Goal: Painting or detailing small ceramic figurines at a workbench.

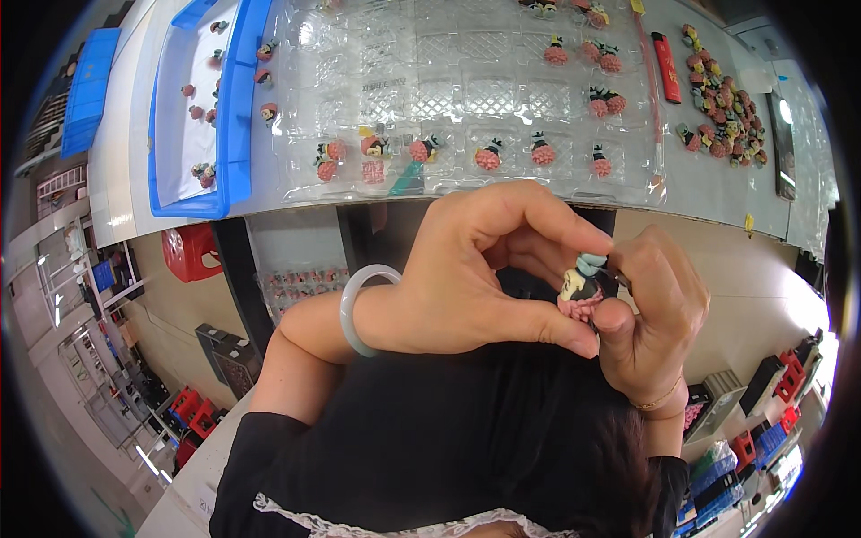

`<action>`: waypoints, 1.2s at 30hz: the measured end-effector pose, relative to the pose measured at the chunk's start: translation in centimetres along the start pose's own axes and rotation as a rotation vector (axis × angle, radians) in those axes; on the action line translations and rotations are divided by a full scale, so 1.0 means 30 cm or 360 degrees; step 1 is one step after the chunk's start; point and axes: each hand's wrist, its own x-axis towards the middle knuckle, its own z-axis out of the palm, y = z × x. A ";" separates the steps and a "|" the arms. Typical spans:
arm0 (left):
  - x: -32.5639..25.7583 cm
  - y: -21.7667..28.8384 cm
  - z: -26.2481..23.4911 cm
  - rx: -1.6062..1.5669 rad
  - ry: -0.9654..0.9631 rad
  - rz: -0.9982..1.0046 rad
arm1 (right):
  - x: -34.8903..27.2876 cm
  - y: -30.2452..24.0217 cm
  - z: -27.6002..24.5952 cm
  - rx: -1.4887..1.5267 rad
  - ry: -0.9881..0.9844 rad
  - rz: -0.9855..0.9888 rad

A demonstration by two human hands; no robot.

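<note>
Pink-based figurine [580, 289] with teal cap

Bright even light, glare on clear plastic trays [466, 99], fisheye-bent edges

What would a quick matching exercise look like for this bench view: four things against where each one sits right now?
Things:
1. small figurine
2. red lighter
3. blue tray
4. pale bangle

Places:
A. on the left wrist
B. left end of the bench, holding a few pieces
C. pinched between left hand and right hand
D. on the bench, between the clear blister tray and the loose pile of figurines

Pairs: 1-C, 2-D, 3-B, 4-A
</note>
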 end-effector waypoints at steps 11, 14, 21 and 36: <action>0.001 -0.016 -0.025 -0.0584 0.0052 -0.0490 | 0.075 0.363 -0.015 -0.0664 0.0282 0.0878; 0.000 -0.014 -0.024 -0.0606 0.0025 -0.0507 | 0.072 0.400 0.009 -0.0701 0.0121 0.0934; -0.003 -0.006 -0.011 -0.0539 0.0059 -0.0439 | 0.052 0.416 -0.040 -0.0587 0.0163 0.0731; 0.008 0.006 -0.004 -0.0330 0.0102 -0.0557 | 0.008 0.062 -0.038 0.0980 0.0519 0.0135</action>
